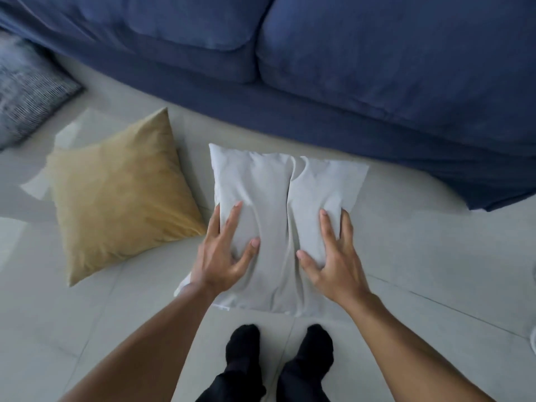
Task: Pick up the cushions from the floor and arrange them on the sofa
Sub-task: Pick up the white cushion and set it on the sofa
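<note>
A light grey cushion (278,192) lies in front of the sofa, creased down its middle. My left hand (223,250) grips its left side and my right hand (333,253) grips its right side, fingers pressed into the fabric. A mustard yellow cushion (121,195) lies flat on the floor just to its left. A grey patterned cushion (26,94) sits at the far left on the floor. The dark blue sofa (377,68) spans the top of the view with two seat pads.
Pale tiled floor (435,256) surrounds the cushions. My two feet in black socks (278,352) stand just behind the grey cushion. A white object (533,338) shows at the right edge.
</note>
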